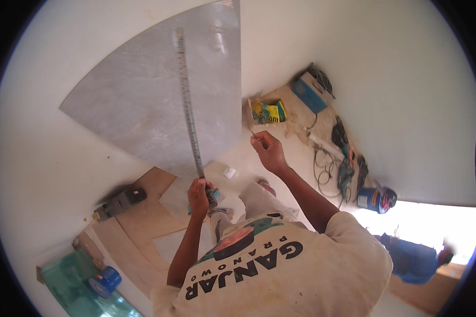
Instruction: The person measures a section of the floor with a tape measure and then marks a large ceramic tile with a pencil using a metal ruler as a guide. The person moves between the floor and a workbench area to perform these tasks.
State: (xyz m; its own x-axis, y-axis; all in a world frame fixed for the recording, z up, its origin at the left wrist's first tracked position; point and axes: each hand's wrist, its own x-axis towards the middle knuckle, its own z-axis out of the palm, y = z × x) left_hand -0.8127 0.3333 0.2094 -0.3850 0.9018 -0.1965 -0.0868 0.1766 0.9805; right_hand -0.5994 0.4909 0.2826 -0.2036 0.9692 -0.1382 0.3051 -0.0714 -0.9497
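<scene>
Head view. Left hand (198, 194): fingers clamped round a dark tape-measure case (212, 196). Its long metal measuring blade (189, 105) ran up from those fingers across the grey, fan-shaped tile panel (143, 95), ending short of the panel's top edge. Right hand (268, 149): fingertips pinched together on a small thin item, unidentifiable, beyond the panel's right edge. Open pale wall lay either side.

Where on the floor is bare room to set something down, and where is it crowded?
Bare: the pale floor left of the grey tile, above the dark tool. Crowded: right of the right hand, cables and power tools beside the blue box and paint can.
</scene>
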